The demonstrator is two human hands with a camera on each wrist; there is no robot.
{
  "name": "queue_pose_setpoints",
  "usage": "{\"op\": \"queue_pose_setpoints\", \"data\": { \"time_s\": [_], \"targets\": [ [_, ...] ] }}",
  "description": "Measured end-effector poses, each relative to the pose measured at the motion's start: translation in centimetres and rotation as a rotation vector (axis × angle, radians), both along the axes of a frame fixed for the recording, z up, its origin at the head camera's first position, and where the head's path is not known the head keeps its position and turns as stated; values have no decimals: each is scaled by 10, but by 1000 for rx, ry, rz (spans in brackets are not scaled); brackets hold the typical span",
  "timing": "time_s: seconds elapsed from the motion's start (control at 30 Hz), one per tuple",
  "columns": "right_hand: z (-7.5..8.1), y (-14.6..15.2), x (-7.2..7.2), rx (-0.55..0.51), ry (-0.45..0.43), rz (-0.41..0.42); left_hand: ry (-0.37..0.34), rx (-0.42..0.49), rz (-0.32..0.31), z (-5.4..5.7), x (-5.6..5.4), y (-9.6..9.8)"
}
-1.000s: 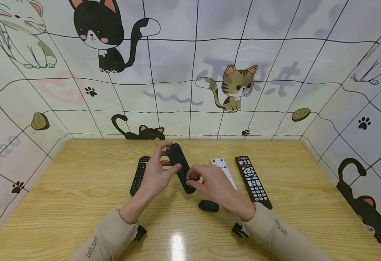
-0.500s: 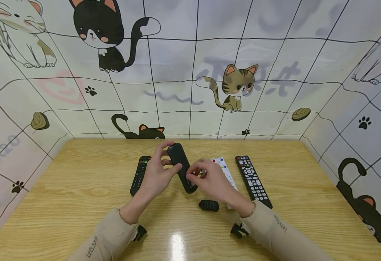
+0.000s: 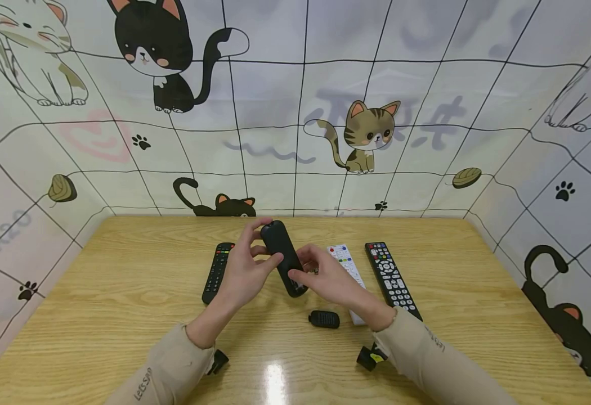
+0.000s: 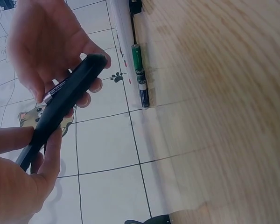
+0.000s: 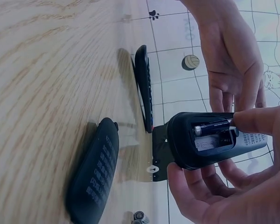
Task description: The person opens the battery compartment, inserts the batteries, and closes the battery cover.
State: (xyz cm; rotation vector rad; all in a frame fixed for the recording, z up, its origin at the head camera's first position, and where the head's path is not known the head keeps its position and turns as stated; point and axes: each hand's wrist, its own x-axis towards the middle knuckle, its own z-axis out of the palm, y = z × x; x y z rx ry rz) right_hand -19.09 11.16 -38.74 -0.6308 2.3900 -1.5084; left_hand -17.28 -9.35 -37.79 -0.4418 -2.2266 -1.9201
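Observation:
A black remote control (image 3: 281, 253) is held tilted above the table, back side up. My left hand (image 3: 242, 275) grips its far end between thumb and fingers. At the near end, my right hand (image 3: 332, 281) has its fingers curled under the remote and its thumb over the battery compartment (image 5: 206, 145). One dark battery (image 5: 213, 127) lies slanted in that compartment, the thumb touching its end; beside it a pale slot and a spring show. The detached black battery cover (image 3: 324, 319) rests on the table below the right hand.
Left of the hands lies another black remote (image 3: 216, 274). To the right are a white remote (image 3: 347, 264), partly behind the right hand, and a long black remote with white buttons (image 3: 393, 278). A green battery (image 4: 137, 57) and a dark battery (image 4: 143, 95) lie on the table.
The right hand has shifted from pinching near the compartment to reaching its fingers under the remote, thumb on top. The held remote has moved slightly right and away; the left hand keeps its grip.

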Motion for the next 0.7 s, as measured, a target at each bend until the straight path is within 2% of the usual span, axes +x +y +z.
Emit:
{"op": "queue_pose_setpoints", "data": {
  "time_s": [0.47,0.7],
  "targets": [
    [-1,-1,0,-59,-84,19,38,9,11,-1,1,2],
    [-2,-1,0,-88,-83,26,50,13,14,1,2,6]
  ]
}}
